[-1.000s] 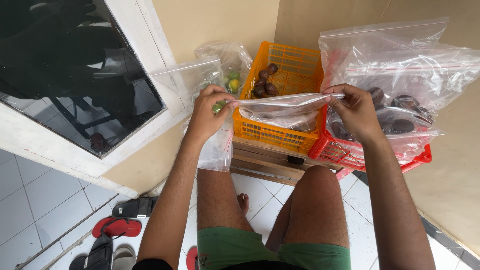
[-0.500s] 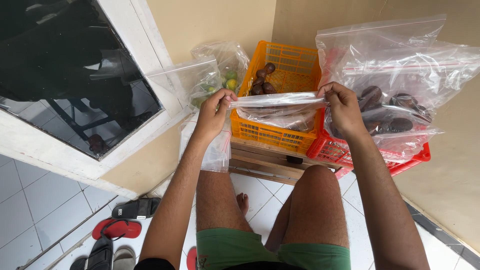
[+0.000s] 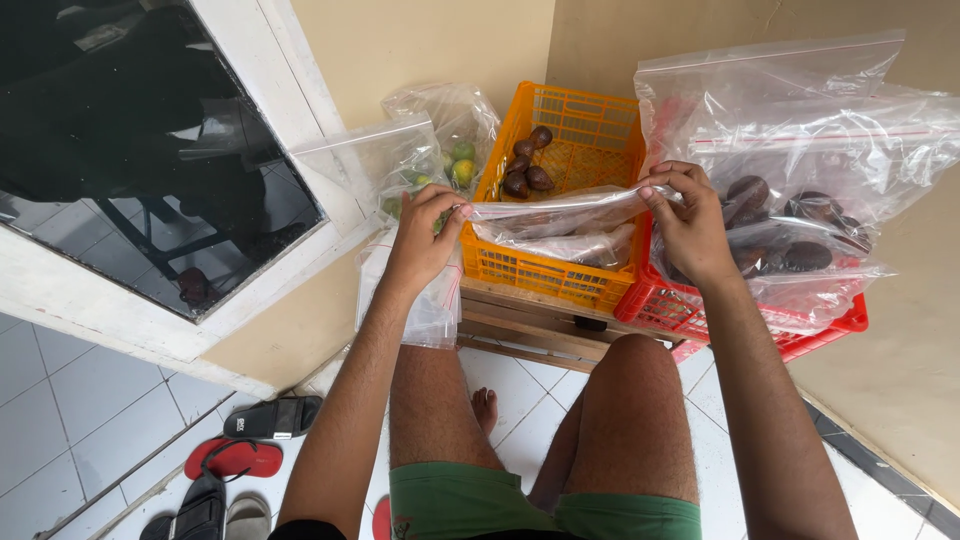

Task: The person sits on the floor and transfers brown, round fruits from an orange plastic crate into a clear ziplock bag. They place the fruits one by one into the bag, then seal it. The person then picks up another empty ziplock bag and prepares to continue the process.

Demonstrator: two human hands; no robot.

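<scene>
I see my left hand (image 3: 420, 240) pinching one end of a clear plastic zip bag (image 3: 560, 215) at its top edge, and my right hand (image 3: 690, 225) pinching the other end, so the bag is stretched flat between them. It hangs just above the front rim of an orange plastic lattice crate (image 3: 560, 270) that holds dark brown oval fruits (image 3: 527, 168). A red plastic crate (image 3: 700, 310) stands just beside it, piled with large clear bags of similar dark fruit (image 3: 790, 230). Black and red sandals (image 3: 250, 440) lie on the white tiled floor (image 3: 60, 400).
</scene>
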